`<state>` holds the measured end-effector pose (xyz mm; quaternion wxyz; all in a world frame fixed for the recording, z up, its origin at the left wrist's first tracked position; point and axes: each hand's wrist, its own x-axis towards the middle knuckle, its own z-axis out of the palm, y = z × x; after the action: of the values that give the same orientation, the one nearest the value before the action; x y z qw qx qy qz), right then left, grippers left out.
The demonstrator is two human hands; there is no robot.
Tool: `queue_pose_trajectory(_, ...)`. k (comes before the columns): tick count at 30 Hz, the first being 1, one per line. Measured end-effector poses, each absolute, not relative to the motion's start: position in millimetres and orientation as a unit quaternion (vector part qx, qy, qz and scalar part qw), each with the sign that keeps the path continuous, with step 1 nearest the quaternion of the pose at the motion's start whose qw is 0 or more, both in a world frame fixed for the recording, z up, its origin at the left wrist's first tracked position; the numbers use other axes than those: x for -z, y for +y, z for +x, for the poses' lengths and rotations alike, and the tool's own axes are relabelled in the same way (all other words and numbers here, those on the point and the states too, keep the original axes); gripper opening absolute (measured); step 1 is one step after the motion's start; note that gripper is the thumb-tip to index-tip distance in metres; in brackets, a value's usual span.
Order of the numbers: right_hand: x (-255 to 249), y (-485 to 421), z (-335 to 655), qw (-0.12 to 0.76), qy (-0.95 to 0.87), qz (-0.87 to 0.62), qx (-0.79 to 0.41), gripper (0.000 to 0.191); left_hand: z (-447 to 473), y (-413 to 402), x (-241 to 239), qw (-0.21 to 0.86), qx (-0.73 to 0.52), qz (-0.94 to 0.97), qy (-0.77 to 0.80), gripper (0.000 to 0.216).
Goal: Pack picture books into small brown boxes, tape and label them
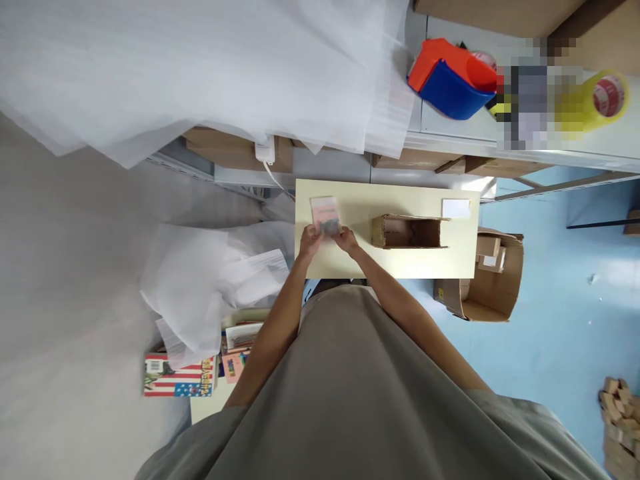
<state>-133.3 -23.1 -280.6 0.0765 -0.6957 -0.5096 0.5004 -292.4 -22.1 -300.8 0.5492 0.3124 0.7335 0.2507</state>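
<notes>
Grey cloth of the wearer's shirt (340,387) fills the foreground and hides some of what lies under it. Past it, both arms reach to the worktop (350,267), where a pink packet (326,213), slightly blurred, is held over the left end. The left hand (311,240) is closed on its near left corner and the right hand (345,240) on its near right corner; gripping both near corners probably steadies it and leaves most of its face uncovered. An open cardboard box (379,232) lies lengthwise just right of the right hand, likely put there for easy reach, though it also stands between that hand and a white card (456,209) near the far right corner. Translucent sheeting (225,73) drapes over the shelf (550,143) beyond, covering much of its left part; farther right sit a red-and-blue tape dispenser (453,83) and a yellow tape roll (607,100). More sheeting (195,280) is heaped left of the worktop, partly covering books (177,380), while a large carton (493,307) stands off its right end.
</notes>
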Motion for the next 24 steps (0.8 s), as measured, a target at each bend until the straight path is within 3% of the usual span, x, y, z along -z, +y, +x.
queue_pose_trajectory(4,261.8,-43.1,-122.8,0.019,-0.477,-0.732,-0.486,0.027,-277.3,-46.8,288.1,0.617,-0.231,0.228,0.717,0.034)
queue_pose_trajectory(8,232.1,-63.5,-108.6,0.026,-0.493,-0.720,-0.488,0.017,-276.5,-61.2,268.3,0.668,-0.239,0.205,0.674,0.034)
queue_pose_trajectory(13,178.0,-97.9,-64.2,0.149,-0.552,-0.628,-0.528,0.030,-276.6,-63.0,220.7,0.759,-0.351,0.155,0.526,0.048)
queue_pose_trajectory(17,129.3,-119.8,-24.5,0.244,-0.556,-0.606,-0.514,0.035,-251.4,-57.4,173.5,0.775,-0.360,0.217,0.472,0.050)
queue_pose_trajectory(21,87.3,-121.3,18.3,0.304,-0.545,-0.626,-0.468,0.035,-212.3,-50.1,133.0,0.719,-0.343,0.369,0.479,0.054)
queue_pose_trajectory(24,61.2,-113.1,58.4,0.320,-0.544,-0.656,-0.414,0.040,-184.2,-43.9,99.8,0.555,-0.372,0.530,0.523,0.061)
